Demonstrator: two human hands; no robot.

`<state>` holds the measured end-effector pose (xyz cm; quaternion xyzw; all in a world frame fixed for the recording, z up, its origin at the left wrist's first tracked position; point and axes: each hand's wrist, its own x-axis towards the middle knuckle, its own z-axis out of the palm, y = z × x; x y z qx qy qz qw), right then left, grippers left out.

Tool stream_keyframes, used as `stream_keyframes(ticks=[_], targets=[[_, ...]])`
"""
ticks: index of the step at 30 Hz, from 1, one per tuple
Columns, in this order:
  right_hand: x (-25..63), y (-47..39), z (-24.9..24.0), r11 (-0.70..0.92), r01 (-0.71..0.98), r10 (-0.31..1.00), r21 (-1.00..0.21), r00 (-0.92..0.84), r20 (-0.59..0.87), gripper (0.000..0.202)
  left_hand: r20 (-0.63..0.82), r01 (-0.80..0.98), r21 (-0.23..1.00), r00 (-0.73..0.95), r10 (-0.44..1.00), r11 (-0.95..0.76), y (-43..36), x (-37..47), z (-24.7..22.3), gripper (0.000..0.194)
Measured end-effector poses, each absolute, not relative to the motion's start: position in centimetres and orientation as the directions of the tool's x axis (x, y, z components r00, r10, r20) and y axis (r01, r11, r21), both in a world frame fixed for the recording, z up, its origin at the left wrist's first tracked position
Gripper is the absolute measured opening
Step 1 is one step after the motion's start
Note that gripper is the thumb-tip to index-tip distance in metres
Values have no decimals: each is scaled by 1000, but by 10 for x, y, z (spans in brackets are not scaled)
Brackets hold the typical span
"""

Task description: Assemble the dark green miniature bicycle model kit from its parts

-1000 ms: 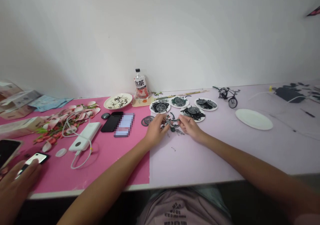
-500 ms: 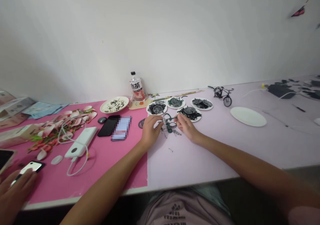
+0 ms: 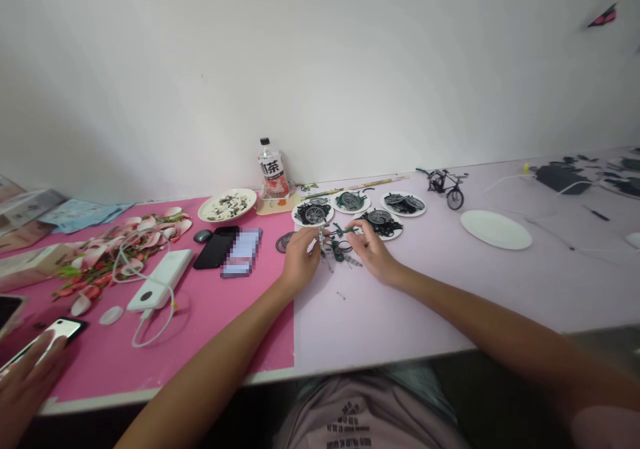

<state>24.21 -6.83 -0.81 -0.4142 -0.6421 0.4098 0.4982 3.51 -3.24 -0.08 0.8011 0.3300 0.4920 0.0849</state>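
Observation:
My left hand [image 3: 301, 257] pinches a small greyish model bicycle part [image 3: 322, 237] held upright. Opposite it, my right hand [image 3: 374, 256] has its thumb and fingertips closed on a dark green model bicycle frame piece [image 3: 340, 230]. Both pieces meet or nearly touch between my hands; the exact joint is too small to make out. Beneath them, loose dark green and grey parts [image 3: 339, 256] lie on the pale tabletop. A tiny pin-like piece [image 3: 341, 296] rests closer to me. Beside my left hand is a dark spoked wheel [image 3: 284, 242], partly covered.
Plates of wheels and dark parts [image 3: 294, 217] stand behind my hands. A finished-looking model bicycle [image 3: 447, 188] and white plate [image 3: 496, 230] are to the right. Leftward lie phones [image 3: 216, 249], a power bank [image 3: 160, 281], petals [image 3: 125, 242] and a bottle [image 3: 274, 172]. Another person's hand [image 3: 35, 369] touches a phone.
My fingers have shifted slightly around the parts, and the two pieces sit a little closer together. The other person's hand has slid slightly left along the phone.

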Motion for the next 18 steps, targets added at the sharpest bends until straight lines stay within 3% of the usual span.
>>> stream_keyframes(ticks=[8,13,18], targets=[[245,-70,-2,570,350,811,-743,-94,578,24,730,443,454,314,608,-773,-35,37,0,23],[245,-70,-4,620,385,767,-683,-118,630,19,762,396,425,328,558,-814,-33,37,-1,24],[244,-69,-5,600,386,782,-701,-98,615,19,767,371,430,331,550,-823,-32,38,-2,25]])
